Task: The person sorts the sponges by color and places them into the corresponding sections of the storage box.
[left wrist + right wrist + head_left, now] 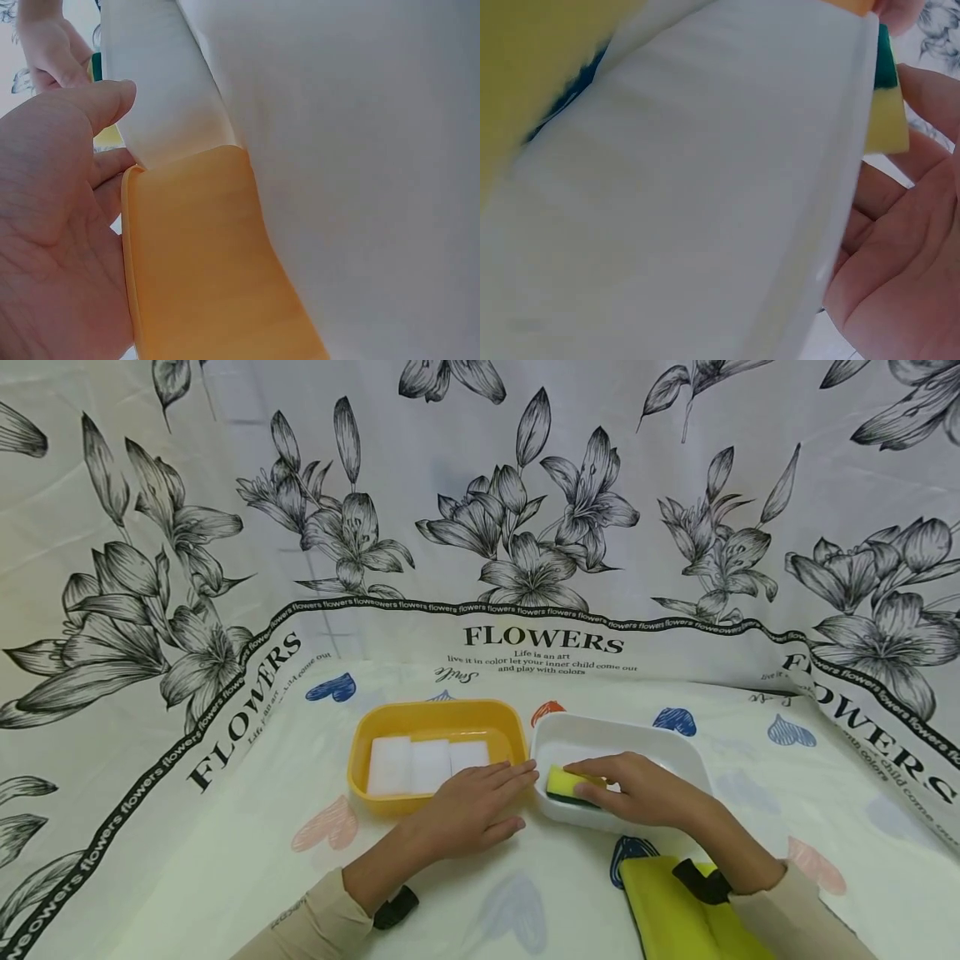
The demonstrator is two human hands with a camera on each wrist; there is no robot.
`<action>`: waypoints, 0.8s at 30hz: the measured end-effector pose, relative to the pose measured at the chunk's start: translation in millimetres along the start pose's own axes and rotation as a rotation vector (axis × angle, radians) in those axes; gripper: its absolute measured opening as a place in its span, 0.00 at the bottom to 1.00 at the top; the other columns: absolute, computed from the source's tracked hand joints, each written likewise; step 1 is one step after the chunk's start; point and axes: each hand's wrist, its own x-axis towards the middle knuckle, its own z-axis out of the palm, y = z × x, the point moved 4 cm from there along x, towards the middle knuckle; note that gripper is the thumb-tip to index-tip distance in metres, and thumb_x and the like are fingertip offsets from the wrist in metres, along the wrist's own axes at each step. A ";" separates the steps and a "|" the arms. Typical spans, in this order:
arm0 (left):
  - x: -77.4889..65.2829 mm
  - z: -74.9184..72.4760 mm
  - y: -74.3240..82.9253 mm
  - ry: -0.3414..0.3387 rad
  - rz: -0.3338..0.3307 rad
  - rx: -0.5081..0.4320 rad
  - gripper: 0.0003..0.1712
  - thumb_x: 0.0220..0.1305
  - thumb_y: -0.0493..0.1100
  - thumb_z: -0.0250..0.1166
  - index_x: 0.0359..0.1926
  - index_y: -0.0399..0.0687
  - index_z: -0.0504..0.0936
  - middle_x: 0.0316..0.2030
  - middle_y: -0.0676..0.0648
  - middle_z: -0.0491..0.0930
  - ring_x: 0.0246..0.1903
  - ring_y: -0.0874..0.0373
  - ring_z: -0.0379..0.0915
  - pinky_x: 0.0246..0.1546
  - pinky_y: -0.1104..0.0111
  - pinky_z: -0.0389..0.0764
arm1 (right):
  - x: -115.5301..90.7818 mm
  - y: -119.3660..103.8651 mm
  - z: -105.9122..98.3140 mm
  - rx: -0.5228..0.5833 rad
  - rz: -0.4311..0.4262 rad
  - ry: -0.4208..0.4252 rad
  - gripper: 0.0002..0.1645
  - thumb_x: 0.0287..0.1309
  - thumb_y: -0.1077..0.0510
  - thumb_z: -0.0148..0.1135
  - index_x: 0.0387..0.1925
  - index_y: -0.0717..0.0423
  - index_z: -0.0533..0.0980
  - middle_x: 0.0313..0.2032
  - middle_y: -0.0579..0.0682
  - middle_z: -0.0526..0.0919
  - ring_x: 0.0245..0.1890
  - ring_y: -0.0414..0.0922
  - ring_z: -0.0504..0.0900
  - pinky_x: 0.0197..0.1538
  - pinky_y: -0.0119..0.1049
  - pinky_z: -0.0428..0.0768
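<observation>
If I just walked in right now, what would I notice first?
Probably the bright orange tub, left of the white tub, with white blocks inside. Next, the yellow-and-green sponge in the right hand, at the white tub. Behind them hangs flowered cloth.

Flowered cloth (405, 639): "FLOWERS", "Life is an art".

Place unclear behind flower-printed cloth (457, 468).

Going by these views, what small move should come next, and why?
Probably lowering the yellow-green sponge into the white tray: the right hand pinches it at that tray's left end, and the right wrist view shows it past the rim.
</observation>
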 end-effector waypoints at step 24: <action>-1.2 -0.9 0.5 0.008 -0.005 0.013 0.37 0.75 0.58 0.55 0.78 0.50 0.58 0.76 0.55 0.56 0.70 0.50 0.60 0.67 0.55 0.65 | 12.4 8.6 3.5 -0.025 0.068 -0.062 0.28 0.69 0.42 0.60 0.63 0.51 0.78 0.59 0.50 0.81 0.60 0.52 0.78 0.57 0.51 0.79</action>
